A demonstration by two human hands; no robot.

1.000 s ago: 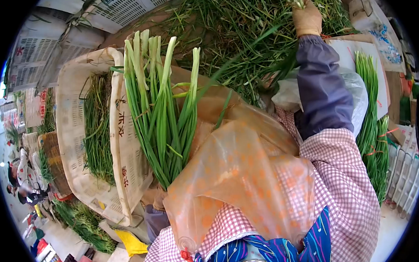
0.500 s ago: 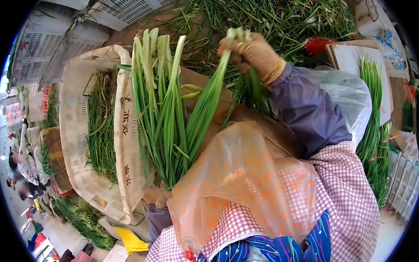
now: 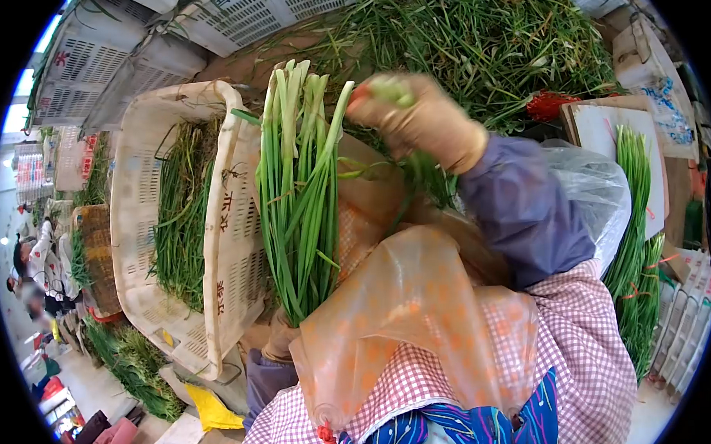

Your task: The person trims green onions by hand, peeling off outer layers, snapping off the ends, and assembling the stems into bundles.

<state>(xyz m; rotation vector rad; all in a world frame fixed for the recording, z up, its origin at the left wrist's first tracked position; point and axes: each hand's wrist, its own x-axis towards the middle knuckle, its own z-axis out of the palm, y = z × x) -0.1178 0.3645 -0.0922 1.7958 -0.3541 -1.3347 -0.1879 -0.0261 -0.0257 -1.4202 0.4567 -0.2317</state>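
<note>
Scallion-like bunch [image 3: 300, 193]: at 10 o'clock, pale ends upward.
Right hand [image 3: 422, 116]: at 1 o'clock, curled round stalks [image 3: 396, 93].
Left hand [image 3: 280, 340]: at 7 o'clock, fingers hidden, cannot tell grip.
Bunching: seemingly in hand; calls next for level ends.

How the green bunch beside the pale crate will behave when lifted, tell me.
The green bunch will probably flop along its long, narrow leaves. Its thicker pale ends look straight, so likely stiffer. Single stalks may slip out, since no tie shows around it.
</note>
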